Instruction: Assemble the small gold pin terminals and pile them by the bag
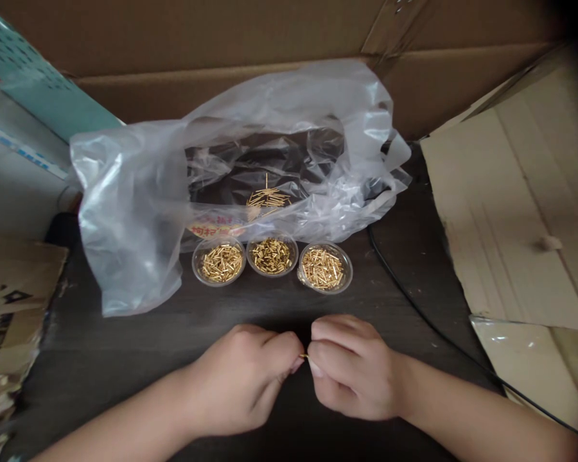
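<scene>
My left hand point(243, 378) and my right hand point(351, 369) meet at the front middle of the dark table, fingertips pinching a small gold metal pin point(303, 355) between them. Most of the pin is hidden by my fingers. Beyond my hands stand three shallow transparent plastic cups point(272, 254) in a row, each filled with loose gold pins. A small heap of similar pins point(268, 200) lies on or in a crumpled transparent plastic bag point(130, 218) behind the cups.
A dark wooden tabletop point(125, 366) is walled by brown cardboard at the back point(221, 83) and right point(510, 212). Printed cardboard point(9, 301) stands at the left, a teal printed board point(33, 77) at the back left, and a black cable point(428, 308) runs along the right.
</scene>
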Demonstrator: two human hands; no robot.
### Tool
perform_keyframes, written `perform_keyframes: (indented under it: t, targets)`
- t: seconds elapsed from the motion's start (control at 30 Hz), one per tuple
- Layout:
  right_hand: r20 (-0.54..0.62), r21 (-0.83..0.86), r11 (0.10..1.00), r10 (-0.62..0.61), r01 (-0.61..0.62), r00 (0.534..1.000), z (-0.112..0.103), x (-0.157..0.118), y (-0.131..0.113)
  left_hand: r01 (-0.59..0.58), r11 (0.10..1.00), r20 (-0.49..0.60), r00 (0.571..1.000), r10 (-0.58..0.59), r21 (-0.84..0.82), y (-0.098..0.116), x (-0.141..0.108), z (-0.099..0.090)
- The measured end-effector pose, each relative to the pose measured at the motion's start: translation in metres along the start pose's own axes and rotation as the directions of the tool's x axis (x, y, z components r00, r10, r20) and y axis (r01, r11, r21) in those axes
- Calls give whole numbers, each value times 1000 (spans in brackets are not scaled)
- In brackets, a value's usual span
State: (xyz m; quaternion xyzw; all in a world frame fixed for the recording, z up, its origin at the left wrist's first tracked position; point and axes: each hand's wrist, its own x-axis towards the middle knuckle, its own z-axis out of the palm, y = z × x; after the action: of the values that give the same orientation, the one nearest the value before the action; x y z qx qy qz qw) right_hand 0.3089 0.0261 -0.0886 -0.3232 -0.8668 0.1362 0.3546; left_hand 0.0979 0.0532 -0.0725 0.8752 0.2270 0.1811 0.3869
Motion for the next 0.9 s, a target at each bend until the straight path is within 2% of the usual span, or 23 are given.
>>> perform_keyframes:
  t: [0.27, 0.43, 0.57, 0.73, 0.9]
  targets:
    - [-16, 46, 999, 22, -22, 1000, 1, -1, -1, -4, 999, 6, 1000, 4, -54, -3, 1, 1]
    - [-23, 153, 987, 47, -43, 999, 2, 1, -2, 2, 996, 2, 1000, -2, -91, -3, 0, 1]
    - [6, 308, 946, 108, -104, 994, 1, 6, -2, 4, 990, 4, 1000, -4, -141, -4, 0, -1]
    - [68, 484, 850, 198, -206, 978, 1, 9, -1, 33, 977, 25, 999, -28, -212, -5, 1, -2]
    - [65, 516, 828, 219, -221, 974, 2, 7, -1, 51, 970, 48, 998, -40, -236, -5, 1, -3]
